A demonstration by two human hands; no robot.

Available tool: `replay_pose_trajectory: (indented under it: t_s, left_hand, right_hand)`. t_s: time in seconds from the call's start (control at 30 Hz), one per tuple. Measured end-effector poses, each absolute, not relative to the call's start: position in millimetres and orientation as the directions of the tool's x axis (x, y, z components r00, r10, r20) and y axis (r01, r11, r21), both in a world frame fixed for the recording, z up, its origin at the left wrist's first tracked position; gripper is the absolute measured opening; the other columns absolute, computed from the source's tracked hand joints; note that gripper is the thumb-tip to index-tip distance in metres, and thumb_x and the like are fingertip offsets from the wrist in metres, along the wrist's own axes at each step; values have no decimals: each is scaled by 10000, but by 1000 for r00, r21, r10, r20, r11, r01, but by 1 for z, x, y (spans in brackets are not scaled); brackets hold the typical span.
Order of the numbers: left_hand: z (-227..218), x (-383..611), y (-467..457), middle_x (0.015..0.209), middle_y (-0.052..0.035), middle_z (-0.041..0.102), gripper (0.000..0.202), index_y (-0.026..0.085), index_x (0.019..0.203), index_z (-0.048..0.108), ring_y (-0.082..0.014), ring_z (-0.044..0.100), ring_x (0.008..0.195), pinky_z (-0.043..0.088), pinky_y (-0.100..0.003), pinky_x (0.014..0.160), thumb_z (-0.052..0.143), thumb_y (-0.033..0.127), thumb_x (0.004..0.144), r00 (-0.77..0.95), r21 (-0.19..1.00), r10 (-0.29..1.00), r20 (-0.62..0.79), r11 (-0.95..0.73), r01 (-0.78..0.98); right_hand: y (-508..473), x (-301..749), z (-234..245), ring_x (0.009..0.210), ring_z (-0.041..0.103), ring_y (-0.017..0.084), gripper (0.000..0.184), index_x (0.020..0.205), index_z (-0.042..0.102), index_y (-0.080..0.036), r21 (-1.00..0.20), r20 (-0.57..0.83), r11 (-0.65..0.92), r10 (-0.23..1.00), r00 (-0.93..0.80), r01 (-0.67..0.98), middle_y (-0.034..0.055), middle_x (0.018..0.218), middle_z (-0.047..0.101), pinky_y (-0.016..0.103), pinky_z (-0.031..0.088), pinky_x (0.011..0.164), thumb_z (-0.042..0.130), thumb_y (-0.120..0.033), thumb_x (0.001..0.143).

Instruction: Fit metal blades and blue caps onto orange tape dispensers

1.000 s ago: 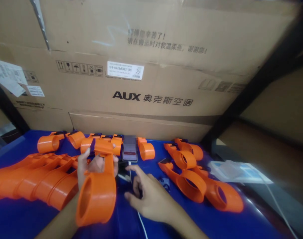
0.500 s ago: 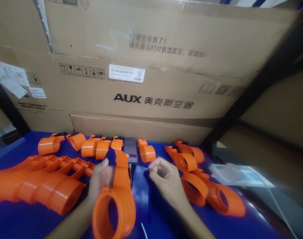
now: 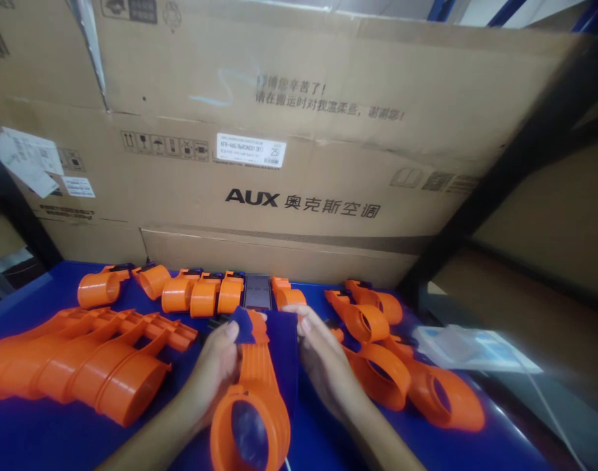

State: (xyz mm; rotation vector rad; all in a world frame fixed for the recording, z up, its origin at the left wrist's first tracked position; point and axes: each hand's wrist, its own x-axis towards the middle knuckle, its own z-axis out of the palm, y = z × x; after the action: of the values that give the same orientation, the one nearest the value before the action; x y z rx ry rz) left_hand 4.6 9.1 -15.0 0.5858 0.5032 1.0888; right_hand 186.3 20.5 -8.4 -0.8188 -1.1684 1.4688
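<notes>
My left hand (image 3: 220,356) is closed around the upper end of an orange plastic tape dispenser (image 3: 260,373), thumb on the dark blue piece (image 3: 245,325) at its top. The dispenser stands tilted, with its wide ring toward me. My right hand (image 3: 318,353) is at the right, its fingers pinched at the upper right edge of a dark blue sheet (image 3: 283,347). That sheet lies just behind and right of the dispenser; its lower part blends with the blue tabletop. The fingertips of both hands are partly hidden.
On the blue table (image 3: 181,451), nested orange dispensers (image 3: 107,360) lie at left. Several single dispensers (image 3: 176,294) line the back, and others (image 3: 385,373) lie at right. A phone (image 3: 258,292) stands against a large cardboard box (image 3: 299,170). Dark rack posts (image 3: 475,209) flank the box.
My left hand and the dispenser have moved right, closer to my right hand. My right hand has shifted slightly up, and the blue sheet now reaches higher between the hands.
</notes>
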Motion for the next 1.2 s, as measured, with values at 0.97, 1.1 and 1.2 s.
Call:
replay_pose_trajectory:
  t_s: [0.97,1.1,1.2]
  left_hand:
    - [-20,4,12,1334,-110,664,579,240,1258,657,-289,703,1086,541,-345,945,851,183,715,244,845,962,120,30,-534]
    - [-20,2,11,1320,-83,678,575,264,1255,668,-277,699,1086,536,-327,941,842,160,716,250,830,959,130,33,-556]
    - [-22,1,10,1310,-68,692,595,283,1246,685,-300,663,1160,529,-333,962,849,145,691,248,806,957,151,27,-592]
  right_hand:
    - [14,206,6,1168,647,312,314,1164,759,-315,-789,526,553,833,-169,269,82,1196,725,536,488,1046,780,-288,852]
    - [14,207,5,1190,639,315,356,1205,728,-306,-784,517,554,832,-200,280,79,1219,722,535,486,1052,777,-304,852]
    - [13,208,3,1235,620,325,509,1321,645,-301,-772,509,548,836,-205,321,85,1298,694,529,479,1064,791,-335,835]
